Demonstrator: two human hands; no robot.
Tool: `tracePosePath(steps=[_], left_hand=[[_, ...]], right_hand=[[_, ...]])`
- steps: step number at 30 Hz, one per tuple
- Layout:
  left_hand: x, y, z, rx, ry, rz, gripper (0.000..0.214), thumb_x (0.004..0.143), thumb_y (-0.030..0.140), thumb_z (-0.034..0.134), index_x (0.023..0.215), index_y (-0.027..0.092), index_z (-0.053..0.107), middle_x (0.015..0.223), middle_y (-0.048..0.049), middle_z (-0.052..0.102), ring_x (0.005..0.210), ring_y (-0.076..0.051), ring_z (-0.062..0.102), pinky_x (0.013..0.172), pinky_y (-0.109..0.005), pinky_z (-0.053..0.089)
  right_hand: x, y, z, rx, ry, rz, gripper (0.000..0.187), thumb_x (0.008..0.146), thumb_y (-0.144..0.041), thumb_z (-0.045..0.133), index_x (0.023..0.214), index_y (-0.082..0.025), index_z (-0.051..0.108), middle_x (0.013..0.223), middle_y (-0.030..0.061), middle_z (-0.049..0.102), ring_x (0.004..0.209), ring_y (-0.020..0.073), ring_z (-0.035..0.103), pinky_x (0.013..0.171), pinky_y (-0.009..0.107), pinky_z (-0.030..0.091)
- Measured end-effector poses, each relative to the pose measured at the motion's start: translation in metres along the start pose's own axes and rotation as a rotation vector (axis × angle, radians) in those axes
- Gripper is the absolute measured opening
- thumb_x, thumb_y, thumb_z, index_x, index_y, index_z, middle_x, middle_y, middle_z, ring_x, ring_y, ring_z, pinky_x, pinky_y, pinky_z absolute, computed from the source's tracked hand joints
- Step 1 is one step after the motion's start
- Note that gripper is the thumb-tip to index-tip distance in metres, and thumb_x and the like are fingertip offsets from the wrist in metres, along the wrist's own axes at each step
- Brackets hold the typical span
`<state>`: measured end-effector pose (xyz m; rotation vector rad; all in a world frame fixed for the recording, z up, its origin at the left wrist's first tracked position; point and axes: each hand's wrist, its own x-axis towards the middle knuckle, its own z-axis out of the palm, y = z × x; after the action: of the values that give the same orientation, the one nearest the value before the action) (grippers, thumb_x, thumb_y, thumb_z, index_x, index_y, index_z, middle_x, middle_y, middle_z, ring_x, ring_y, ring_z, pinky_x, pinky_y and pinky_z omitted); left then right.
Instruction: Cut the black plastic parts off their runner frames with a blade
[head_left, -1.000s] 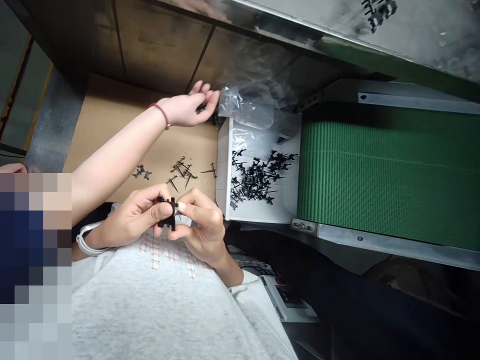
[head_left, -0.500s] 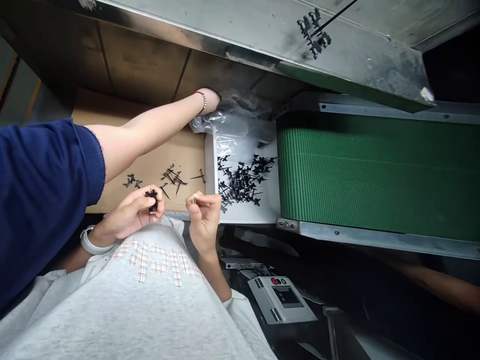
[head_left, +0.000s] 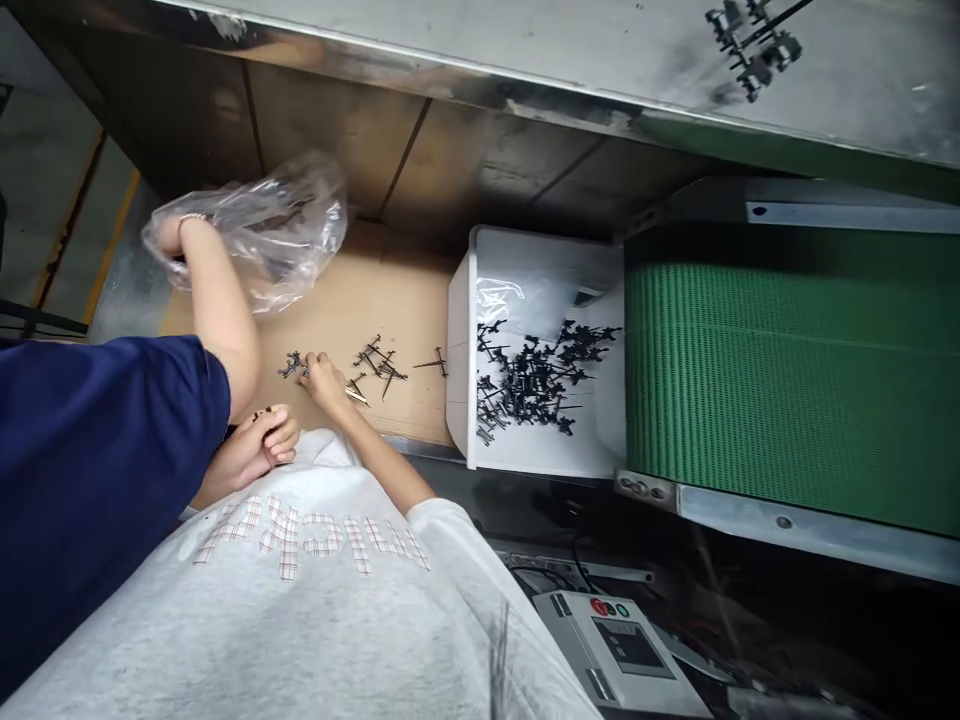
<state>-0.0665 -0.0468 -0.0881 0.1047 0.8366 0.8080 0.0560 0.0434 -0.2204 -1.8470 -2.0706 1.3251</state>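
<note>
Right hand [head_left: 324,385] pinched on a black part [head_left: 291,366] on cardboard [head_left: 420,320]; left hand [head_left: 253,447] closed on another; white bin [head_left: 459,380] holds heaped black parts [head_left: 532,385].

A co-worker's hand [head_left: 174,238] now holds the clear plastic bag [head_left: 262,232] out over the far end of the cardboard [head_left: 412,310], well away from the white bin [head_left: 469,340], as the person's right hand [head_left: 324,382] has moved apart from the left hand [head_left: 255,445], down to the black pieces [head_left: 292,366].
</note>
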Motion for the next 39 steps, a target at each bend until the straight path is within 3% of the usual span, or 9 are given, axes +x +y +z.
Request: tracePosePath(steps=[3, 7, 14, 17, 23, 29, 33, 36, 39], left_hand=[[0.006, -0.003, -0.012, -0.010, 0.091, 0.041, 0.017, 0.093, 0.030, 0.063, 0.094, 0.013, 0.064, 0.084, -0.0022, 0.065, 0.069, -0.011, 0.061, 0.063, -0.026, 0.055], [0.018, -0.002, -0.020, -0.031, 0.188, 0.058, 0.031, 0.094, 0.033, 0.060, 0.123, 0.021, 0.061, 0.126, -0.0102, 0.063, 0.108, -0.024, 0.063, 0.088, -0.044, 0.057], [0.021, 0.003, -0.029, -0.092, 0.259, 0.123, 0.030, 0.095, 0.034, 0.060, 0.118, 0.015, 0.061, 0.115, -0.0088, 0.065, 0.094, -0.019, 0.066, 0.080, -0.038, 0.059], [0.016, 0.006, -0.017, -0.109, 0.219, 0.131, 0.011, 0.093, 0.020, 0.060, 0.094, 0.011, 0.066, 0.090, -0.0039, 0.065, 0.072, -0.011, 0.060, 0.064, -0.024, 0.053], [0.013, 0.010, 0.025, -0.107, 0.057, 0.007, 0.018, 0.088, 0.004, 0.055, 0.080, 0.011, 0.070, 0.083, -0.0066, 0.066, 0.079, -0.014, 0.062, 0.063, -0.024, 0.048], [0.013, 0.015, 0.039, -0.116, -0.061, -0.085, 0.028, 0.083, 0.002, 0.045, 0.088, 0.010, 0.071, 0.088, -0.0085, 0.070, 0.077, -0.015, 0.064, 0.068, -0.026, 0.052], [0.011, 0.017, 0.037, -0.073, -0.130, -0.062, 0.026, 0.089, 0.003, 0.047, 0.091, 0.009, 0.072, 0.094, -0.0103, 0.073, 0.093, -0.018, 0.068, 0.085, -0.029, 0.054], [0.009, 0.017, 0.033, -0.027, -0.163, -0.042, 0.017, 0.092, 0.010, 0.055, 0.093, 0.009, 0.072, 0.100, -0.0120, 0.074, 0.102, -0.021, 0.069, 0.091, -0.032, 0.053], [0.007, 0.016, 0.032, 0.048, -0.140, -0.009, 0.013, 0.092, 0.015, 0.061, 0.095, 0.009, 0.072, 0.101, -0.0125, 0.074, 0.105, -0.022, 0.068, 0.094, -0.032, 0.053]], right_hand=[[0.007, 0.004, 0.008, 0.009, -0.002, 0.031, 0.037, 0.094, -0.037, 0.061, 0.125, -0.017, 0.058, 0.127, 0.0094, 0.061, 0.110, 0.0230, 0.063, 0.092, 0.046, 0.056], [0.002, 0.019, 0.008, 0.122, 0.009, 0.009, 0.036, 0.094, -0.037, 0.061, 0.124, -0.017, 0.058, 0.128, 0.0094, 0.061, 0.110, 0.0232, 0.063, 0.093, 0.046, 0.056], [-0.042, 0.018, -0.036, 0.504, 0.021, -0.195, 0.035, 0.093, -0.039, 0.061, 0.120, -0.017, 0.058, 0.112, 0.0068, 0.066, 0.079, 0.0128, 0.064, 0.068, 0.029, 0.057], [-0.070, 0.007, -0.058, 0.640, -0.005, -0.292, 0.042, 0.087, -0.043, 0.066, 0.122, -0.022, 0.059, 0.104, 0.0047, 0.069, 0.047, 0.0029, 0.036, 0.044, 0.020, 0.038], [-0.106, -0.010, -0.084, 0.770, -0.011, -0.421, 0.049, 0.083, -0.041, 0.067, 0.128, -0.025, 0.058, 0.113, 0.0077, 0.069, 0.045, 0.0014, 0.022, 0.040, 0.022, 0.026], [-0.119, -0.008, -0.097, 0.724, 0.049, -0.518, 0.042, 0.082, -0.030, 0.067, 0.123, -0.025, 0.063, 0.120, 0.0073, 0.066, 0.045, 0.0016, 0.025, 0.037, 0.022, 0.024], [-0.122, -0.009, -0.104, 0.646, 0.097, -0.610, 0.034, 0.084, -0.027, 0.067, 0.118, -0.026, 0.066, 0.116, 0.0074, 0.070, 0.081, 0.0149, 0.064, 0.055, 0.025, 0.053], [-0.122, -0.011, -0.107, 0.575, 0.122, -0.677, 0.032, 0.087, -0.028, 0.067, 0.119, -0.027, 0.066, 0.118, 0.0074, 0.071, 0.110, 0.0207, 0.066, 0.087, 0.035, 0.060], [-0.122, -0.013, -0.106, 0.499, 0.160, -0.725, 0.033, 0.089, -0.028, 0.065, 0.122, -0.027, 0.064, 0.120, 0.0070, 0.071, 0.113, 0.0200, 0.066, 0.094, 0.037, 0.060]])
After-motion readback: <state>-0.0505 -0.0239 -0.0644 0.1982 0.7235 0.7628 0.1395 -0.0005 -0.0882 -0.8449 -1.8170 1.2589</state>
